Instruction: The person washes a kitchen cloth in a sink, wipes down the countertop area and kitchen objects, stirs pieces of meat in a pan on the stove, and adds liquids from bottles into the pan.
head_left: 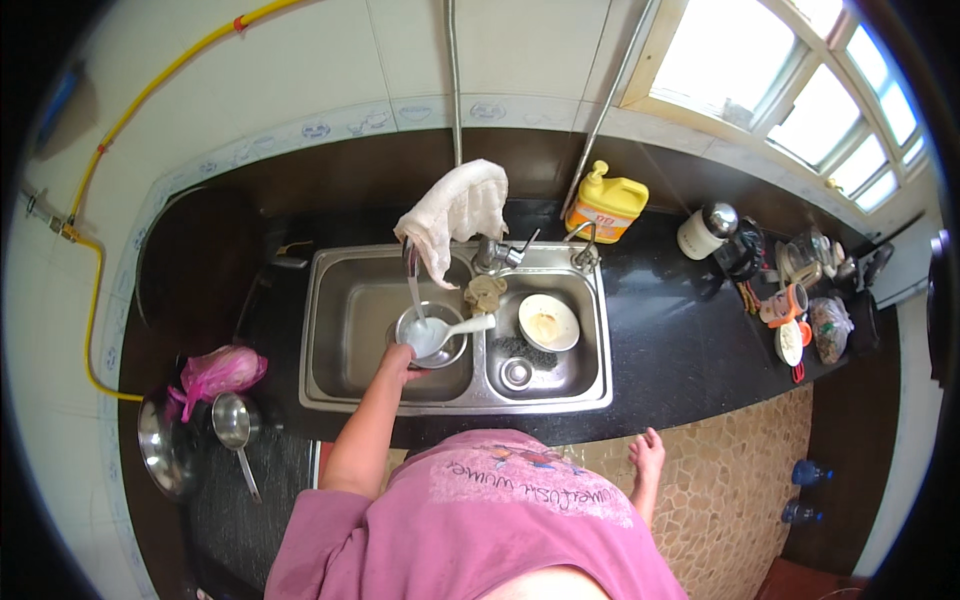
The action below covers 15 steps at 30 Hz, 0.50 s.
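Observation:
My left hand (405, 362) grips the near-left rim of a metal bowl (454, 352) in the left basin (341, 352) of a double stainless-steel sink. A white ladle (472, 324) rests in the bowl, its handle pointing right over the divider. Water (417, 296) runs from the tap spout (410, 259) into the ladle. Over the spout hangs a white cloth (465, 199). Away from the sink, my right hand (647, 454) hovers past the counter's front edge, holding nothing, fingers apart. A white bowl (549, 322) with brownish residue sits in the right basin, beside a dark scouring pad (525, 351).
A crumpled beige rag (486, 293) lies on the divider. Behind the sink stands a yellow pump jug (607, 208); a white canister (701, 236) is farther right. At left are a pink plastic bag (223, 369), a metal saucepan (232, 421) and a large metal basin (161, 448).

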Motion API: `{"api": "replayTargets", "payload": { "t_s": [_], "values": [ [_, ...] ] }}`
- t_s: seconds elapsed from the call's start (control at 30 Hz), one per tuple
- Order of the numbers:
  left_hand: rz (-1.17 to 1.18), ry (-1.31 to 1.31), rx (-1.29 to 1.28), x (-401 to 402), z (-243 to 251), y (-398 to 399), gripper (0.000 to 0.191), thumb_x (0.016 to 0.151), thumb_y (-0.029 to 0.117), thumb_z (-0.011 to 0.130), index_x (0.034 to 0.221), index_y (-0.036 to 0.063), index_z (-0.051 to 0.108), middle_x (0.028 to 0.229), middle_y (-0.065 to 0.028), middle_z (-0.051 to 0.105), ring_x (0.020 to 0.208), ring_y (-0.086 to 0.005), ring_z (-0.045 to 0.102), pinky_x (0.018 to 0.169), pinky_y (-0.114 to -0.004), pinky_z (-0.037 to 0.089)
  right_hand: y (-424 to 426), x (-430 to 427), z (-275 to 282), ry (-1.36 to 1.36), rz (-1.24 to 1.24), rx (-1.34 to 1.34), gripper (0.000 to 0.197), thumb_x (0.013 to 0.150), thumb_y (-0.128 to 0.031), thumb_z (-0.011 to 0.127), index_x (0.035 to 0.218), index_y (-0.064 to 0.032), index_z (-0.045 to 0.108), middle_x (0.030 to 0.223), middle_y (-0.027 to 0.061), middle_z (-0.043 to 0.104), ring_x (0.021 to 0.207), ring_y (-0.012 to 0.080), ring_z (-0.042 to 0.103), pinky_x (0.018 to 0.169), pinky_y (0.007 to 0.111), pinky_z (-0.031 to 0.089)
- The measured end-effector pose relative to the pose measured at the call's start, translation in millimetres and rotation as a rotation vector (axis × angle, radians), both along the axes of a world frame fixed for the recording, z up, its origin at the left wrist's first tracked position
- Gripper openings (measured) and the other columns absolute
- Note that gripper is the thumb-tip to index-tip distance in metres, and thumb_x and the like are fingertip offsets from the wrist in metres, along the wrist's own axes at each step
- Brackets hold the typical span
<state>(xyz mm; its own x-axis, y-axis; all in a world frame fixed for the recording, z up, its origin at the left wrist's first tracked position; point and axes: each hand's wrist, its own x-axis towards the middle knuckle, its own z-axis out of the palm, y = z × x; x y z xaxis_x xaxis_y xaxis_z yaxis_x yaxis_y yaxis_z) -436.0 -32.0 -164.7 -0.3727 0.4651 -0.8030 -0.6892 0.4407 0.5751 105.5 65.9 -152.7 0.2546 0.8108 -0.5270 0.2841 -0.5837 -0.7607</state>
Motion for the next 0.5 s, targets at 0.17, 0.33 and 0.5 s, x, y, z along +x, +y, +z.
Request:
{"api": "replayTargets", "payload": {
  "t_s": [0.17,0.33,0.5],
  "values": [
    [-0.087,0.019,0.005,-9.5,-18.3,6.1,0.057,0.071,-0.003,0.041,0.128,-0.0013,0.035,0.116,-0.0259,0.046,0.101,-0.0433,0.053,0.077,-0.058,0.052,8.5,-123.9,65.6,0.026,0.585,0.275,0.041,0.086,-0.01,0.06,0.125,-0.0026,0.052,0.104,0.007,0.063,0.085,0.0123,0.061,0.069,0.024,0.049],
    [-0.239,0.0,0.096,-21.7,-10.5,4.2,0.048,0.081,0.013,0.045,0.129,0.0143,0.041,0.12,-0.0149,0.051,0.107,-0.0336,0.052,0.074,-0.05,0.051,7.4,-304.4,227.7,-0.013,1.376,0.54,0.041,0.084,-0.006,0.057,0.124,-0.0107,0.053,0.111,0.0119,0.059,0.094,0.0226,0.061,0.082,0.029,0.048],
    [-0.194,-0.066,0.233,-41.5,-35.6,-8.7,0.057,0.07,0.006,0.042,0.128,0.0113,0.042,0.119,-0.0157,0.051,0.102,-0.0334,0.055,0.07,-0.049,0.051,17.2,-418.9,188.3,0.006,1.113,0.803,0.051,0.079,-0.024,0.062,0.122,-0.0022,0.048,0.114,0.0204,0.055,0.101,0.0351,0.056,0.087,0.04,0.045]
  ]
}}
